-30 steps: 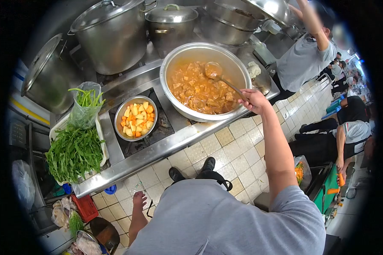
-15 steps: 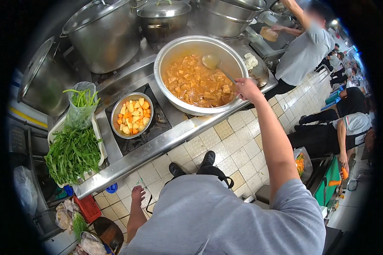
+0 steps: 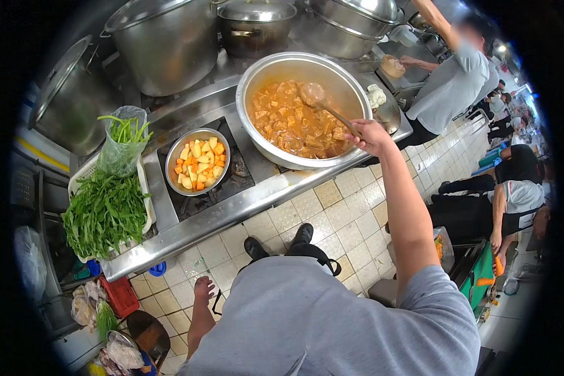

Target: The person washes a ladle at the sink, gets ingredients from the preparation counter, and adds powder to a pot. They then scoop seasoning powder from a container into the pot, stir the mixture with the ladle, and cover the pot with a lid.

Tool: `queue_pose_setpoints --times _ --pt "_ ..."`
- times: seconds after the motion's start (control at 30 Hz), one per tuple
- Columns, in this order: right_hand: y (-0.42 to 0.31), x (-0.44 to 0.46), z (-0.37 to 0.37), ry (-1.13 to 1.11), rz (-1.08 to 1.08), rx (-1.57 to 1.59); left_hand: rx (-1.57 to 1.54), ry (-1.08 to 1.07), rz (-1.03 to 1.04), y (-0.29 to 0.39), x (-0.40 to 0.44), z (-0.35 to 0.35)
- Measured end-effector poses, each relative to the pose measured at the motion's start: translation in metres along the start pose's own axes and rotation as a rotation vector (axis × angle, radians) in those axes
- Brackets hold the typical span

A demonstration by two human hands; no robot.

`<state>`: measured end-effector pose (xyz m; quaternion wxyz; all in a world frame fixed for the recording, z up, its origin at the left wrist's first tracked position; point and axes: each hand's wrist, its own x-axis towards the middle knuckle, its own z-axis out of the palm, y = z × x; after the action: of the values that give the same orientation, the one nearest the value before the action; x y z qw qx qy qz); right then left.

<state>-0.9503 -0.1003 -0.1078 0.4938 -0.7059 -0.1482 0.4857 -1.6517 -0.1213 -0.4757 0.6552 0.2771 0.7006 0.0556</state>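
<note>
My right hand [image 3: 372,138] is closed around the handle of a ladle [image 3: 338,116]. The ladle's round head lies over the far side of the stew in a large metal pot [image 3: 247,136]. Chunks of food sit in the orange-brown stew [image 3: 282,119]. Low beside my body hangs my left hand [image 3: 203,288], its fingers loosely apart and nothing in it. To the left of the pot, on a burner, is a metal bowl [image 3: 170,173] of cut potato and carrot pieces [image 3: 200,163].
Leafy greens [image 3: 106,213] and a plastic bag of stems [image 3: 124,141] fill a white basket at left. Large lidded pots [image 3: 166,53] line the back. A white cloth [image 3: 376,96] lies right of the pot. Co-workers [image 3: 448,88] stand at right, one handling carrots [image 3: 498,266].
The ladle's head has shifted slightly within the pot and now looks brown instead of pale yellow. My left hand still hangs low. The view has shifted a little.
</note>
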Motion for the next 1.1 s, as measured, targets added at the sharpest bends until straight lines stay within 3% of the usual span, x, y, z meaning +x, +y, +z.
queue_pose_setpoints --times 0.23,0.33,0.5,0.57,0.63,0.7,0.83,0.9,0.97,1.1 --pt "-0.012 -0.038 -0.004 0.04 -0.114 -0.206 -0.016 -0.027 -0.002 -0.003 0.01 0.001" --pt "-0.013 -0.03 -0.004 0.269 -0.219 -0.57 0.036 -0.014 0.06 0.013 0.001 0.003" --pt "0.006 0.025 0.005 0.164 -0.184 -0.658 0.058 0.009 0.086 0.041 0.005 0.001" --pt "0.012 0.042 0.011 0.177 -0.072 -0.731 0.065 0.022 0.108 0.045 0.003 0.0" --pt "0.013 0.044 0.015 0.163 -0.056 -0.624 0.052 0.028 0.107 0.044 0.003 -0.001" --pt "0.009 0.042 0.015 0.066 0.033 -0.168 0.035 0.03 0.105 0.041 0.0 -0.002" --pt "-0.009 0.019 0.019 0.102 -0.044 0.025 -0.031 0.024 0.067 0.022 -0.003 -0.002" --pt "-0.017 0.019 0.022 0.088 -0.046 0.008 -0.009 0.04 0.021 0.009 -0.001 -0.002" --pt "-0.031 0.024 0.026 0.003 -0.025 -0.25 -0.007 0.027 0.011 -0.001 0.0 -0.002" --pt "-0.046 0.029 0.049 0.064 -0.1 -0.524 -0.053 -0.006 0.01 -0.004 0.001 0.004"
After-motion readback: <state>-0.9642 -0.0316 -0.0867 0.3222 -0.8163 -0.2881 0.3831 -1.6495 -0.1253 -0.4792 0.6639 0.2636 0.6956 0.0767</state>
